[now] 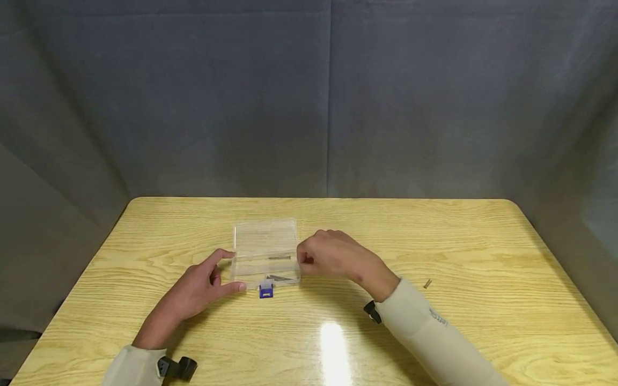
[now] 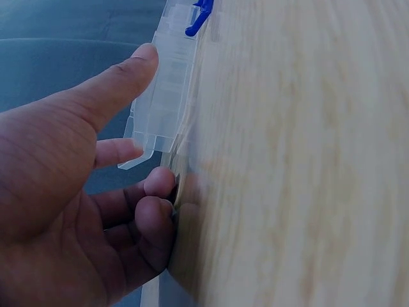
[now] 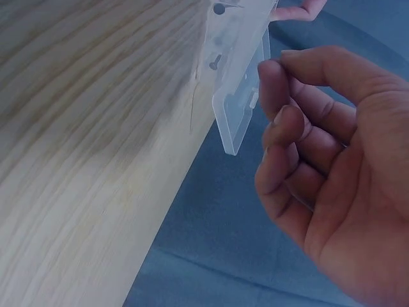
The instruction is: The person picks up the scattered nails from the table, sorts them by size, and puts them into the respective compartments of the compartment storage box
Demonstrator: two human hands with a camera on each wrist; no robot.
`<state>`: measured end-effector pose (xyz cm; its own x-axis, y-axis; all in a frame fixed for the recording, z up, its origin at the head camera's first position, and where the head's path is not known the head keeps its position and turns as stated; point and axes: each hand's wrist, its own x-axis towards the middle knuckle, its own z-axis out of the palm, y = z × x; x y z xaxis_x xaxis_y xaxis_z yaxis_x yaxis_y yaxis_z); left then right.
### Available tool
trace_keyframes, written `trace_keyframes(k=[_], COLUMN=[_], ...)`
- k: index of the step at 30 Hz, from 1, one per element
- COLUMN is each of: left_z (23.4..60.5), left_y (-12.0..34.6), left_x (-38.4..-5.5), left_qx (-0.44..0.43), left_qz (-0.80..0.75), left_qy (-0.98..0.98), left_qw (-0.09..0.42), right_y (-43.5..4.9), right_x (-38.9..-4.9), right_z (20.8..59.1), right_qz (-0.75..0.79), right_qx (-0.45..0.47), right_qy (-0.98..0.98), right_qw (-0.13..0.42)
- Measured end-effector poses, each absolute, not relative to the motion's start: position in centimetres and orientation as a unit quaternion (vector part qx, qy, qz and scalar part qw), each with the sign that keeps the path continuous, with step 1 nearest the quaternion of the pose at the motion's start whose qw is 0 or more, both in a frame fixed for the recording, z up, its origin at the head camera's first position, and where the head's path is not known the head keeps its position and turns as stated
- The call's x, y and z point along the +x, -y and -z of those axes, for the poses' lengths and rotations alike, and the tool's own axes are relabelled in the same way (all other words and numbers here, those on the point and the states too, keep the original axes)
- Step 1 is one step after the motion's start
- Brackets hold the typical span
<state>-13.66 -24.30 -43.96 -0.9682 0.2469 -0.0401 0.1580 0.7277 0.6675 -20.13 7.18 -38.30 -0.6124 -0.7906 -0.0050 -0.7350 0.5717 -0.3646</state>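
Observation:
A clear plastic box [image 1: 252,267] lies with its lid [image 1: 265,236] tipped back and a blue latch [image 1: 266,290] at the front. Through its end wall in the right wrist view, a screw [image 3: 216,62] shows inside. My left hand [image 1: 201,287] holds the box's left end, thumb at the front corner and index finger near the hinge. Its other fingers [image 2: 153,220] curl by the tabletop. Beside the right end is my right hand [image 1: 338,256], fingers curled, thumb and index fingertips together; I see nothing between them.
On the wooden table [image 1: 463,241], small brass-coloured screws [image 1: 427,283] lie to the right, beyond my right forearm. A grey curtain [image 1: 232,107] hangs behind the table's back edge.

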Motion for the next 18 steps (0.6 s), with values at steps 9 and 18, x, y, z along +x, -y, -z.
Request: trace_keyframes(k=[9, 18], left_z=[44.0, 44.0], left_y=[24.5, 24.4], left_x=[-13.6, -13.8], left_qx=[0.110, 0.108], left_qz=[-0.352, -0.355], left_qy=[-0.926, -0.926], left_qw=[0.074, 0.074], right_y=[-9.9, -12.7], right_x=[-19.3, -18.7], right_z=[38.6, 38.7], right_qz=[0.161, 0.154], right_qx=[-0.430, -0.412], right_qy=[-0.885, -0.896], right_qw=[0.079, 0.068])
